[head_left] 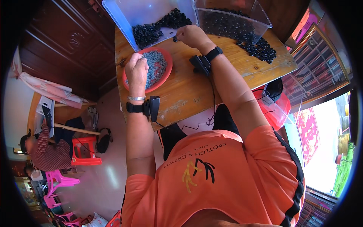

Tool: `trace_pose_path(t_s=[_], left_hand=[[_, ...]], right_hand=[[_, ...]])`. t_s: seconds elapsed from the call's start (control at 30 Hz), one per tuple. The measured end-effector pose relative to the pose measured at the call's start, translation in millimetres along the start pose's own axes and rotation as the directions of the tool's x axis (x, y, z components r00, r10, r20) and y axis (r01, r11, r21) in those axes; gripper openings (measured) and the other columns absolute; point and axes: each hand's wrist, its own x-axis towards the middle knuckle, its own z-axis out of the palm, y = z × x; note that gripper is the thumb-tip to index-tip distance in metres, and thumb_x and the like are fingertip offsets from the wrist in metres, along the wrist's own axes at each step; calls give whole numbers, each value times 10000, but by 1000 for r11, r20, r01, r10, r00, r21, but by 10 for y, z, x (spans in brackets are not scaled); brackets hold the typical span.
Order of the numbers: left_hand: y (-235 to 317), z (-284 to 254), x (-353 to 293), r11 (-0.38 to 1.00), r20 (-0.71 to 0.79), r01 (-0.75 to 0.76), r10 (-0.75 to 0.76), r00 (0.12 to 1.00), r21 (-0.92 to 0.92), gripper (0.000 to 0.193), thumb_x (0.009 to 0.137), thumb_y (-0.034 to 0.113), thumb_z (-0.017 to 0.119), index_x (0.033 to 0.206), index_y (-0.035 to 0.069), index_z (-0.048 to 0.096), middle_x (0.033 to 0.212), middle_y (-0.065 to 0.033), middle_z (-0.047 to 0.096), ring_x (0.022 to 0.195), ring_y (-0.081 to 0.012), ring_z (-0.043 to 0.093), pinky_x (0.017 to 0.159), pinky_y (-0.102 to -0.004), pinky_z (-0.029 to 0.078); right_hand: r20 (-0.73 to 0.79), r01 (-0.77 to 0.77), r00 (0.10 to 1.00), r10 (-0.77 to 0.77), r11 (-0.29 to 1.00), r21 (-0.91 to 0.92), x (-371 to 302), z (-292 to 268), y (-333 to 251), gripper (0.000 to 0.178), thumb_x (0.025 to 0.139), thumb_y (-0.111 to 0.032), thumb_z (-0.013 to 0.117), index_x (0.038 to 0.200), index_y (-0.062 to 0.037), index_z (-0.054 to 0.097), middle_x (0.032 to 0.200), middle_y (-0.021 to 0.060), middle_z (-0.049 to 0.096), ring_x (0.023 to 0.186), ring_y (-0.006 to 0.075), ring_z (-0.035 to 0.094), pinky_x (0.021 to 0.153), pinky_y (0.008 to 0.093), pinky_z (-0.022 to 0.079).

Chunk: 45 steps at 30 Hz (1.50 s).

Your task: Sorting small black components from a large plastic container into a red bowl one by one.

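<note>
My left hand (pixel 137 72) is closed over the near-left side of a red plastic bowl (pixel 169 67). Many small silvery metal pieces (pixel 155 65), thin like screws, fill the bowl. What the left fingers hold, if anything, is too small to make out. My right hand (pixel 193 37) pinches a small black part (pixel 174 39) in front of a translucent bin (pixel 120 26). Dark glossy parts (pixel 147 34) are heaped inside that bin, and a single loose one lies near my right fingertips. Both wrists wear black straps with small devices.
A second clear bin (pixel 264 23) at the back right holds more black parts; a pile of them (pixel 261 51) lies beside it on the wooden table (pixel 181 102). Cables hang by my lap. At far left, another person (pixel 51 149) sits near a red stool (pixel 87 151) and pink stools.
</note>
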Motion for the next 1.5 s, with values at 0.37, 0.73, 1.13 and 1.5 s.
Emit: trace_pose_path(t_s=[0.37,0.73,1.13,1.5], left_hand=[[-29,16,-2,999,33,-17,19,999,-42,123,838,88,477,750,25,537,591,4,491,529,-54,436,471,-217,345],[-58,21,-9,999,49,-42,44,998,-33,132,838,95,474,738,37,537,598,4,502,530,-57,437,486,-205,361],[-15,76,-3,998,68,-53,52,996,21,133,832,99,473,740,29,540,600,-1,506,535,-62,449,494,-216,375],[18,78,-25,997,56,-25,29,998,-70,105,836,87,497,758,25,534,609,2,503,540,-58,458,490,-203,374]], right_hand=[[-75,212,970,-233,953,-216,5,433,78,171,803,-113,544,881,-102,696,1018,118,610,925,308,594,832,382,468],[100,85,992,-75,992,-97,-57,-1,-50,130,763,-159,591,808,-96,694,838,135,668,811,307,637,728,404,502],[198,203,969,-150,939,-277,53,394,-53,183,758,-202,582,806,-58,684,814,161,654,783,329,626,727,407,497],[400,-366,911,-98,253,896,-64,4,-393,172,892,-124,577,1030,-41,639,876,43,677,720,91,619,701,229,513]])
